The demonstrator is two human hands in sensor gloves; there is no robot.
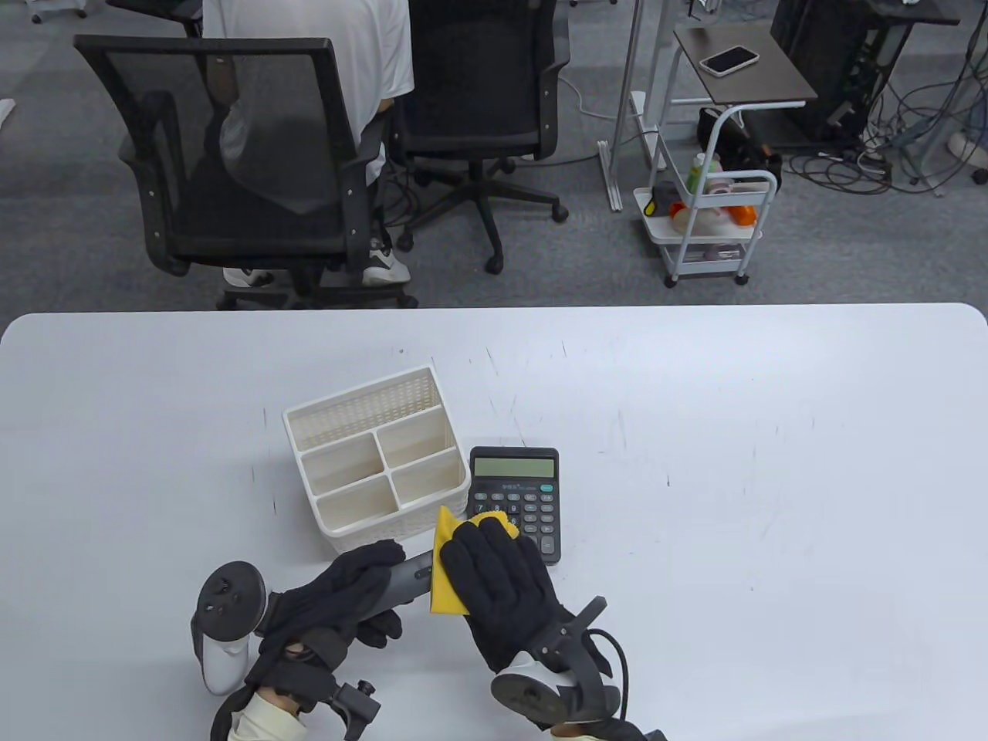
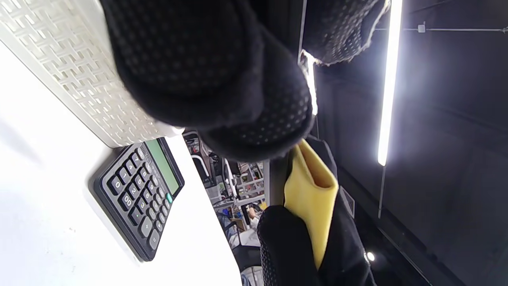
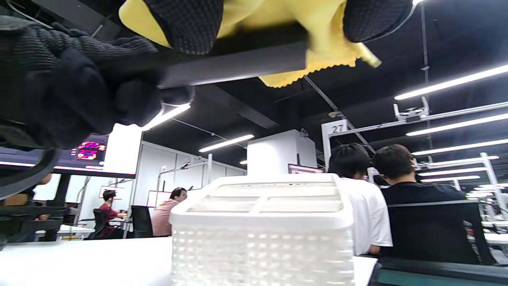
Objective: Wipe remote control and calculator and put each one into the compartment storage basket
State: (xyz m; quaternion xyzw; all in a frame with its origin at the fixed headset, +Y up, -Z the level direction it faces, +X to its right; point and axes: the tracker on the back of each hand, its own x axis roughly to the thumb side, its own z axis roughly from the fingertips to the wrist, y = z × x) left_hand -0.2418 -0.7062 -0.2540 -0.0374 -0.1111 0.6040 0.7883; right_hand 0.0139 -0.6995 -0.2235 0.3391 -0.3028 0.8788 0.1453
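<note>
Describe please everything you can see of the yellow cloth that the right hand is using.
The yellow wiping cloth looks like thin, soft fabric with a zigzag-cut edge, folded over the far end of the dark grey remote control. The right hand in a black glove presses it against the remote from above, fingers wrapped round it. One corner sticks out towards the white basket, another shows past the fingertips over the black calculator. The left hand grips the remote's near end, held above the table.

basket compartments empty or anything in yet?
Empty. All compartments of the basket show bare white floors in the table view; the calculator lies beside it.
</note>
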